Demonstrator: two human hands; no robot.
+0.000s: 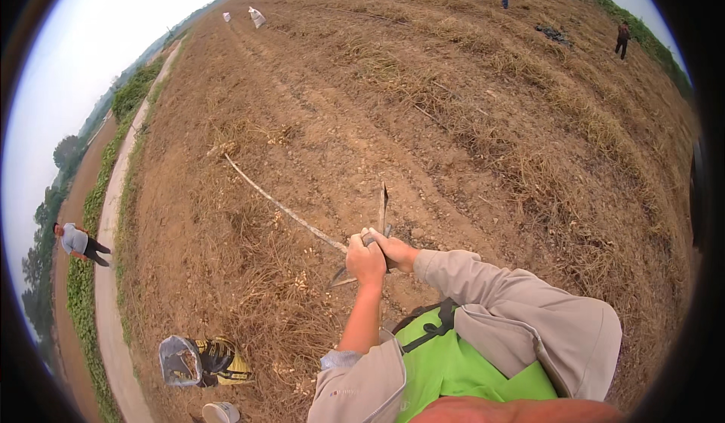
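Note:
Both my hands are closed and close together at the metal head of a long-handled hoe-like tool. My left hand [366,260] wraps around it where the pale wooden handle [287,210] meets the head. Right beside it, my right hand [396,253] grips the same place, its fingers partly hidden by the left hand. A narrow blade [383,205] points up past my knuckles, and dark prongs [341,278] show below. Away to the upper left, the handle's far end reaches the soil near a clump of pulled plants [223,149].
Dry plants with pale pods [302,281] cover the ground left of me. An open black-and-yellow sack [219,361] and a white bucket [220,412] stand lower left. A person [79,243] is by the concrete path [113,272]; white sacks [257,17] and others stand far off.

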